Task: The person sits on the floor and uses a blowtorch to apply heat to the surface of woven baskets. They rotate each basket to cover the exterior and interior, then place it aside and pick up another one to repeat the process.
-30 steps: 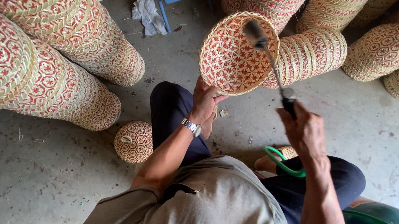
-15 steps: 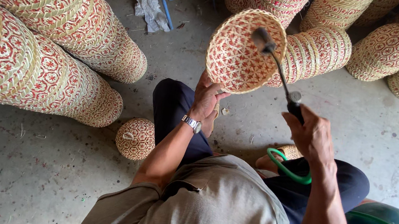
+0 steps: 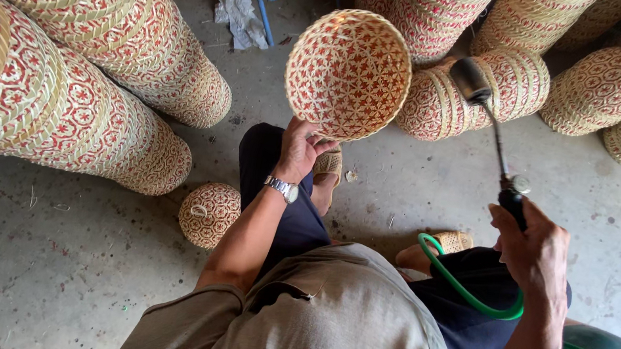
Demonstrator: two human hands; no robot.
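woven basket [image 3: 349, 72] held up over the knees, open side toward the camera | left hand [image 3: 299, 149] closed on its lower rim | right hand [image 3: 533, 248] fisted around torch [image 3: 495, 135] handle, nozzle just right of basket | green hose [image 3: 463, 287] loops from handle | small basket [image 3: 208, 213] on floor | stacked baskets [image 3: 63, 46] at left

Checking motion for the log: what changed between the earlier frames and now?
The torch head has swung right, off the basket mouth, and now sits beside its rim. The left hand still holds the basket, the right hand still grips the torch. Basket stacks unchanged.
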